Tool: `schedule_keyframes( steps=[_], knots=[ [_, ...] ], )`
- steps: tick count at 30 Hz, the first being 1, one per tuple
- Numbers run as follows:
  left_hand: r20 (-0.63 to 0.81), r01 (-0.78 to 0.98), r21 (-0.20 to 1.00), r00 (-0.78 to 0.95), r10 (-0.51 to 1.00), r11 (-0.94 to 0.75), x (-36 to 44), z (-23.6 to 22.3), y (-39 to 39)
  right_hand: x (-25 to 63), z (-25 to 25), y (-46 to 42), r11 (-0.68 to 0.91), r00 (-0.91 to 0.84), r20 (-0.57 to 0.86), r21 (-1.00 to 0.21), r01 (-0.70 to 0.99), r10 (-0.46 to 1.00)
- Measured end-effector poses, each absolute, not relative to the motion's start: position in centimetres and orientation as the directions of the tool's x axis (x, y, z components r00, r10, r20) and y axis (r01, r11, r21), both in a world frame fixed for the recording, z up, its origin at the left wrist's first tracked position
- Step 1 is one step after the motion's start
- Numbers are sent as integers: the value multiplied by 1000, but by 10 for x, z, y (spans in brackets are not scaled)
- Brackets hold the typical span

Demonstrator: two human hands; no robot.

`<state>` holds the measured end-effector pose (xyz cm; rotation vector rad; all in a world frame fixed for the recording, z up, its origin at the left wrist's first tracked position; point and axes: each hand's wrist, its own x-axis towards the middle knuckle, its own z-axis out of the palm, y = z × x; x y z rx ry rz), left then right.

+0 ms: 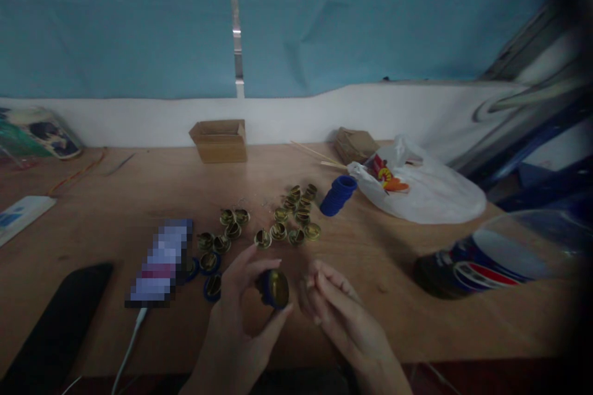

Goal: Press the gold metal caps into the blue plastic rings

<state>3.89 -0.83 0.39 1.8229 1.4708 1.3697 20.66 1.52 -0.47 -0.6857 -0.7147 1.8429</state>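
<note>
My left hand [241, 308] holds a small round cap [275, 289], blue outside and gold inside, pinched between thumb and fingers over the near part of the wooden table [115, 197]. My right hand [336, 305] sits just right of it with fingers curled together; whether something tiny is pinched in them I cannot tell. Several gold discs [282, 222] lie scattered on the table just beyond my hands. A few discs set in blue rings [209, 271] lie to the left. A stack of blue rings [338, 195] lies on its side further back.
A phone [162, 262] with a white cable lies left of my hands, a black phone [60, 321] further left. A soda bottle [482, 265] lies on its side at right. A white plastic bag [417, 188], a cardboard box [220, 141] and a brown packet [354, 145] sit at the back.
</note>
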Motion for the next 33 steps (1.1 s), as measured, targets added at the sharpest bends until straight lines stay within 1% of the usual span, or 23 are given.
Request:
schedule_keyframes(
  steps=[5,11,15,18,20,21,24,26,28,30,33],
  knots=[
    [428,588,741,-40,903,-325,38,9,-6,204,-1,14,-330,-400,-102,-762,-556,911],
    [462,598,689,75,884,-411,37,12,-4,201,0,15,-363,-446,-131,-794,-488,885],
    [463,589,693,76,883,-415,39,11,-4,200,0,15,-369,-439,-153,-806,-462,885],
    [466,575,703,73,882,-419,40,10,-5,203,-1,16,-432,-505,-178,-784,-446,844],
    [465,570,704,79,882,-423,39,9,-5,209,-1,18,-466,-547,-204,-791,-397,812],
    [465,568,706,80,882,-423,38,9,-5,213,-1,19,-461,-549,-220,-815,-352,806],
    [465,561,708,88,881,-430,36,8,-5,223,0,22,-366,-475,-256,-918,-154,842],
    [463,555,713,87,882,-429,36,7,-4,228,2,23,-290,-406,-246,-956,-48,880],
    [457,551,723,72,887,-417,36,5,-4,228,6,22,-225,-350,-202,-974,-26,915],
    [445,546,732,68,893,-407,36,4,-3,226,8,21,-173,-327,-148,-984,-47,933],
    [438,532,738,90,894,-415,36,2,-4,220,6,20,-147,-362,-100,-984,-105,927]
  ],
)
